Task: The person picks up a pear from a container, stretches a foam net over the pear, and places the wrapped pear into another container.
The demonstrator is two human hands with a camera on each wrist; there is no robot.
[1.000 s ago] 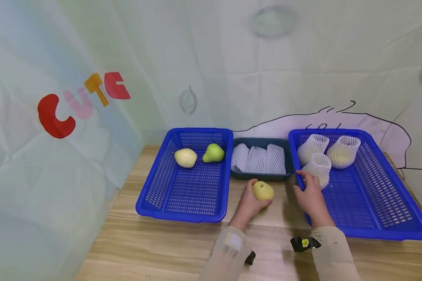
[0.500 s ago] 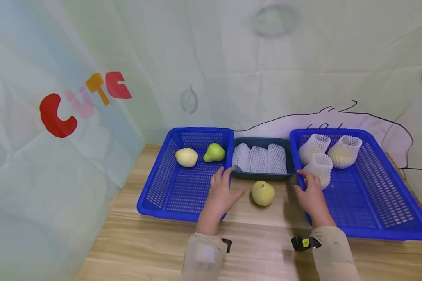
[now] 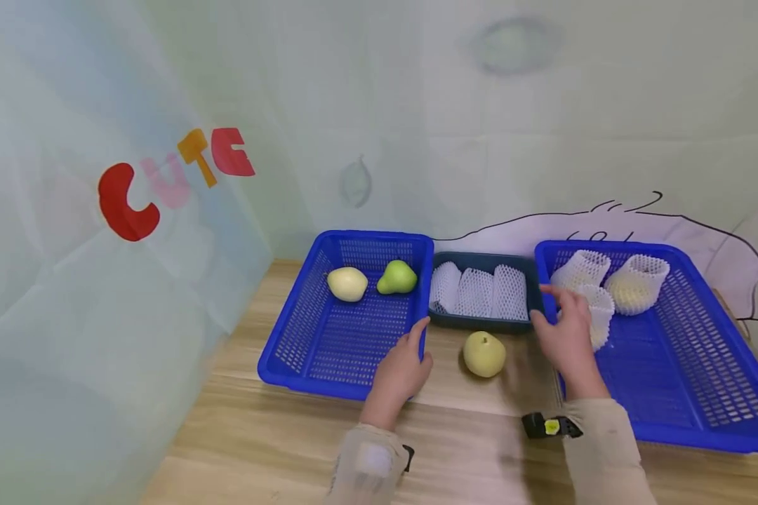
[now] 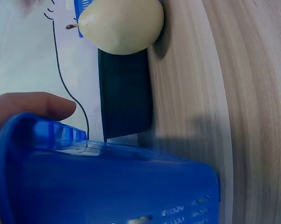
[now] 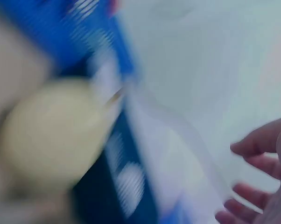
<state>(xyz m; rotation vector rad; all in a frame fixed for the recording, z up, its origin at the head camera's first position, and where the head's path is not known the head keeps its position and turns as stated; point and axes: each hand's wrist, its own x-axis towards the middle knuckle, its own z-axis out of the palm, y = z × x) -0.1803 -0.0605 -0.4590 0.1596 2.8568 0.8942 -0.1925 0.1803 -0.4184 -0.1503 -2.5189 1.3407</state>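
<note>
Currently, one round yellow pear (image 3: 484, 354) stands stem up on the wood-grain table (image 3: 278, 449), between my hands. It lies just near of a dark green tray (image 3: 480, 324) holding three flattened white foam net sleeves (image 3: 475, 293), set side by side.

Left hand (image 3: 401, 368): laid over the right rim of the left blue mesh basket (image 3: 341, 337), forefinger extended, thumb on the outer side, no fruit held. Fingers inside the rim are hidden; how firmly they bear on it, I cannot tell. That basket contains a pale yellow pear (image 3: 347, 284) and a green pear (image 3: 397, 278), both toward its far end.

Right hand (image 3: 565, 337): thumb and fingers parted, nothing in them. It is over the gap between the tray's right end and the right blue mesh basket (image 3: 650, 379); contact with either rim is unclear. At that basket's far left are three netted pears (image 3: 638, 284), one partly behind my fingers.

Risks, as I judge them: the loose pear has a rounded base, so a brush from my left thumb could set it rolling. Weight on the basket rim could slide that wall into it. The nets look light and lie close together; a careless pinch might lift two. A wide right-hand swing could topple the nearest netted pear.
</note>
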